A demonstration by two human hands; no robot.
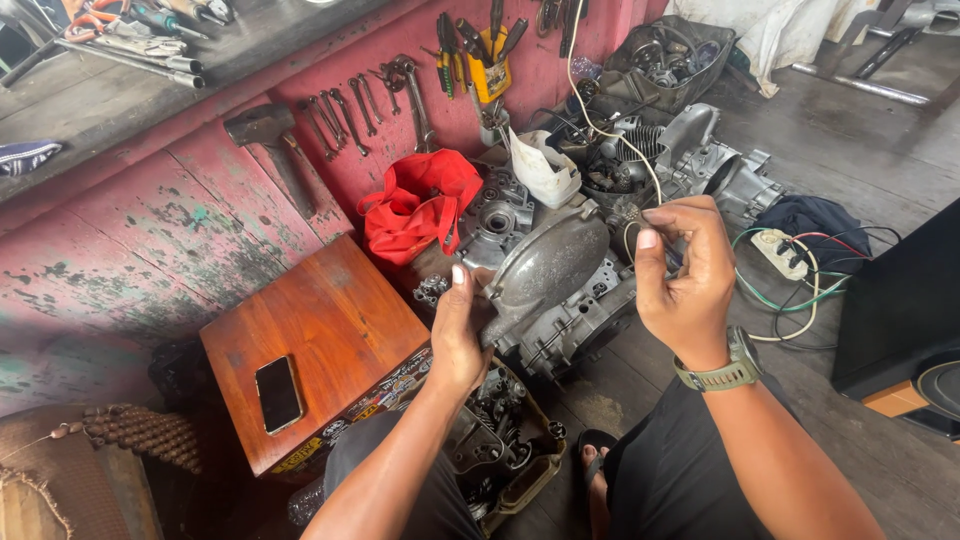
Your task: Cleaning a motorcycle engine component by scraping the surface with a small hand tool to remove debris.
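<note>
Free room: bare floor (850, 150) at right, far side. Engine case (555, 290), red bag (420, 200) & parts tray (520, 470) crowd the middle; wires (800, 290) block floor by right hand (685, 275).

The engine cover (548, 262) is dull, grimy cast metal, the box (320, 330) is smooth varnished wood, the bag (420, 200) red cloth, and the wall (150, 230) rough with peeling paint.

Both hands raised: left hand (457, 335) flat-fingered, right hand (683, 268) pinching, fingers curled.
</note>
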